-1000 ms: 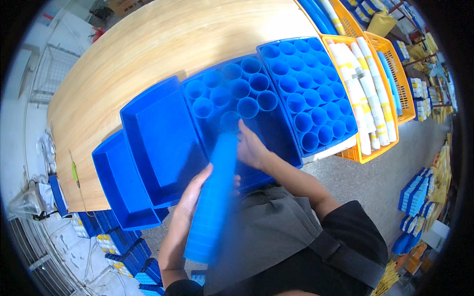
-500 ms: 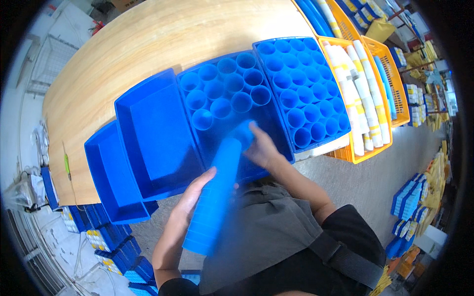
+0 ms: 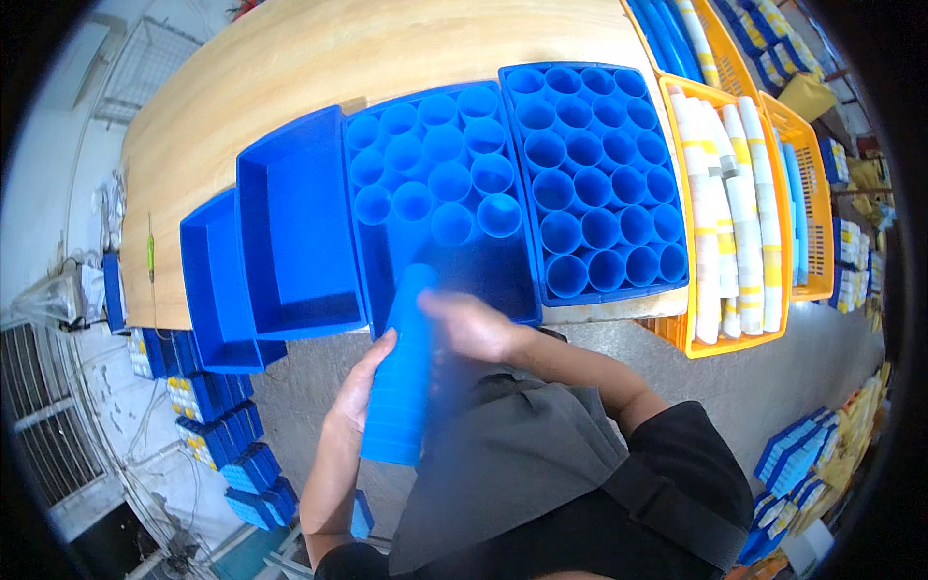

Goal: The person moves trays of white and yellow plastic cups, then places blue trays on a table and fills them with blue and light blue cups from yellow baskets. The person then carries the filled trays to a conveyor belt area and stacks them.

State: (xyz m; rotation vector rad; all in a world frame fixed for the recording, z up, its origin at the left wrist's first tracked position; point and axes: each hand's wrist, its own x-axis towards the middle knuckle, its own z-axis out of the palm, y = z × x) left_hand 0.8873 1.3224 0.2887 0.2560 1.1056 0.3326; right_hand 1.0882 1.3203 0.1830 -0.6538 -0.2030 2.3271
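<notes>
My left hand (image 3: pixel 360 387) is wrapped round a long stack of nested blue cups (image 3: pixel 396 396), tilted upright in front of my body. Close against the stack's upper end is my right hand (image 3: pixel 474 324). Its fingers are smeared by motion, so whether they grip a cup cannot be made out. Beyond my hands lies a blue tray (image 3: pixel 483 275), partly filled with rows of upright blue cups (image 3: pixel 451 222). The cups stand in its far part, while the near part shows bare bottom.
A second blue tray (image 3: pixel 543 302) full of cups adjoins on the right. Two cup-free blue trays (image 3: pixel 300 242) overlap on the left. Orange baskets (image 3: pixel 735 346) with white and yellow rolls flank the wooden table (image 3: pixel 290 68). A green-handled tool (image 3: pixel 150 253) lies far left.
Two more cups now stand in the partly filled tray's near row, on its right side. My right hand has shifted left and down along the stack. The head view has turned slightly.
</notes>
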